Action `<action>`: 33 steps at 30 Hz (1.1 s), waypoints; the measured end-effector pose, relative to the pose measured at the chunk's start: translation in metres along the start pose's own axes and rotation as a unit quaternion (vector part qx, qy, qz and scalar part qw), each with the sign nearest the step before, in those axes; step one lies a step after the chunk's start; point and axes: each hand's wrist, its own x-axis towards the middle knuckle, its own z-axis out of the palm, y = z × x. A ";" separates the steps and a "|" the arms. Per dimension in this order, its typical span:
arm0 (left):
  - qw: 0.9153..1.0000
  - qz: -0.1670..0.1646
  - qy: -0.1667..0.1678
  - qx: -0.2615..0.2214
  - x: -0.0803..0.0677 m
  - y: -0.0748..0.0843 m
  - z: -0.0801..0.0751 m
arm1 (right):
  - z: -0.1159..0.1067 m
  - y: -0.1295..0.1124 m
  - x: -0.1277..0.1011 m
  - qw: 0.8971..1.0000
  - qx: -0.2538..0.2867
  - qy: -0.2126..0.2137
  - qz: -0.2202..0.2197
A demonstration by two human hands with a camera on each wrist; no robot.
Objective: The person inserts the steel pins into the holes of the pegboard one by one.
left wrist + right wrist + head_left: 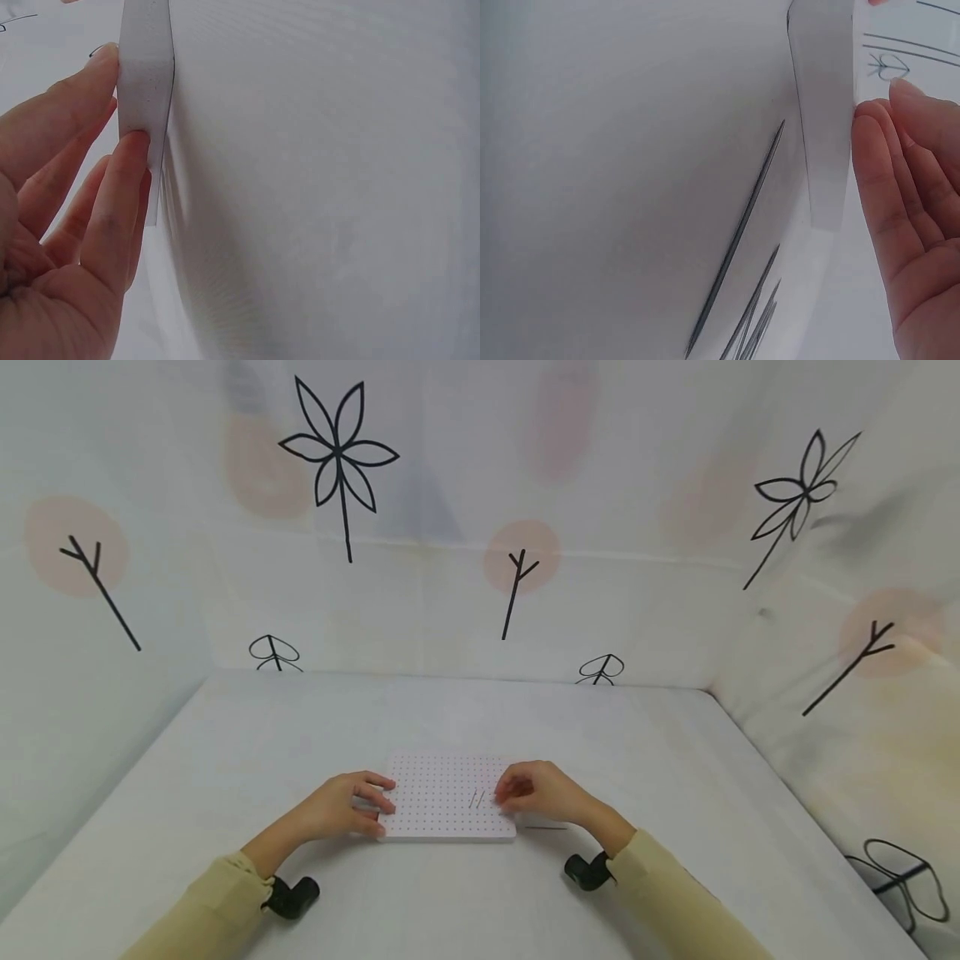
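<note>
A white board (435,814) dotted with rows of small holes lies flat on the table. Two thin needle-like sticks (477,799) stand slanted on its right part. Along the board's left edge, my left hand (341,806) rests with fingers spread; one fingertip (135,142) presses the side face. Over the right edge is my right hand (543,789), its fingertips at the board's surface and the thumb close to them. I cannot tell whether a stick is between them. Several dark, pointed sticks (739,236) lie on the table beneath this hand.
A white cloth covers the table (300,727). Behind and beside it hang pale curtains (450,610) printed with black leaves and twigs. Each sleeve cuff has a black wrist camera (292,897) below it.
</note>
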 end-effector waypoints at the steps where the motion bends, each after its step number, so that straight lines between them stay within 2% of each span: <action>1: 1.000 0.000 0.000 -0.001 0.000 0.000 0.000 | -0.001 0.001 -0.001 1.000 0.001 -0.001 0.001; 9: 1.000 0.000 0.000 0.001 0.000 -0.001 -0.001 | -0.008 0.007 -0.010 1.000 -0.011 -0.002 0.000; 13: 1.000 -0.001 -0.003 -0.007 0.001 -0.001 -0.001 | -0.012 0.013 -0.014 0.999 -0.009 -0.001 -0.034; 16: 1.000 -0.001 -0.004 -0.006 0.001 -0.001 -0.001 | -0.014 0.016 -0.017 0.999 -0.011 0.001 -0.043; 23: 1.000 -0.005 -0.003 -0.007 0.001 -0.002 -0.002 | -0.022 0.019 -0.021 0.999 -0.028 0.005 0.014; 33: 1.000 -0.003 0.001 0.005 0.000 0.001 -0.003 | -0.031 0.025 -0.030 0.999 -0.030 0.017 0.026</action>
